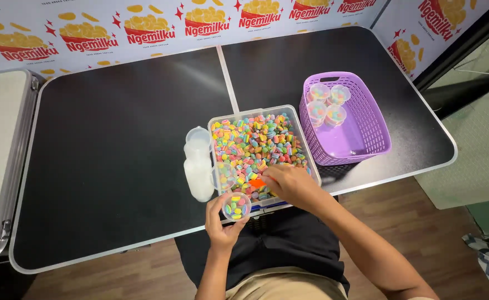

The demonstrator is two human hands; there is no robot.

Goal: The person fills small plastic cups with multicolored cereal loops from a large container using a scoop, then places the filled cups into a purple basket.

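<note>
My left hand point(220, 225) holds a small clear cup point(237, 206) partly filled with colourful candies, at the near edge of the table. My right hand point(291, 183) rests inside the clear plastic bin point(217, 123) of mixed coloured candies point(253, 141) and grips an orange scoop point(257, 183), of which only a small part shows. The cup sits just below the bin's near left corner. A stack of empty clear cups point(198, 165) lies on its side against the bin's left wall.
A purple slatted basket point(366, 130) to the right of the bin holds several filled, lidded cups point(328, 103) at its far end. Everything stands on a black folding table point(117, 155) with a white rim. A printed backdrop runs behind; another table edge is at far left.
</note>
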